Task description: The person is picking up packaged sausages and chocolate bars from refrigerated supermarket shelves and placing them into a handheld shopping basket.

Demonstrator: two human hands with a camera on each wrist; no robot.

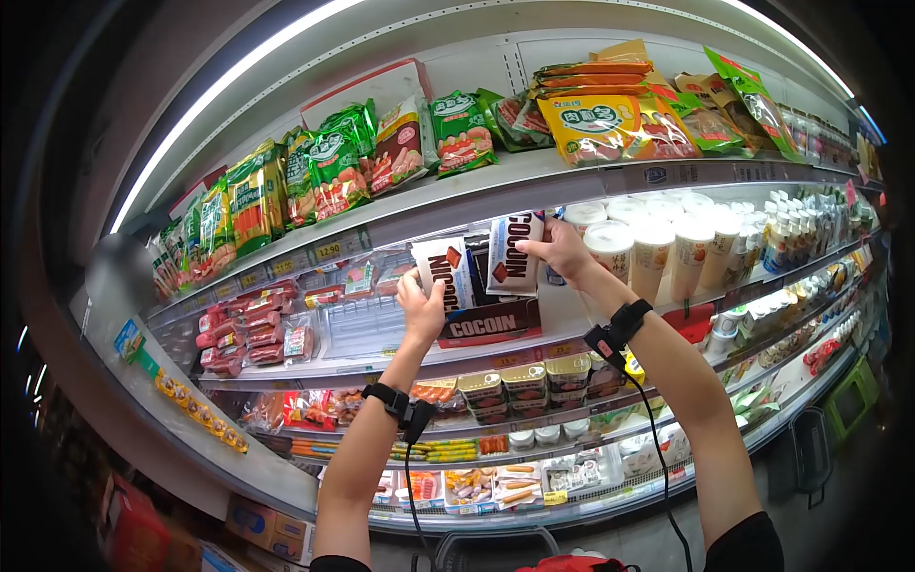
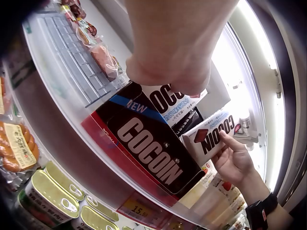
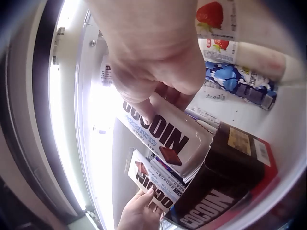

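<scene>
- My left hand [image 1: 420, 310] gripped the left Cocoin packet [image 1: 445, 270], fingers curled round its lower edge.
- My right hand [image 1: 562, 250] pinched the right Cocoin packet [image 1: 515, 253] at its right edge.
- Both packets stood upright just above the Cocoin display box [image 1: 491, 322] on the middle shelf [image 1: 367, 329].

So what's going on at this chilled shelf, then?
A person is reaching into a chilled shop shelf with both hands. The left hand grips one white COCOIN pack, and the right hand grips a second white pack beside it. Both packs are just above a dark COCOIN display box standing on the shelf, next to rows of drink cups.
</scene>
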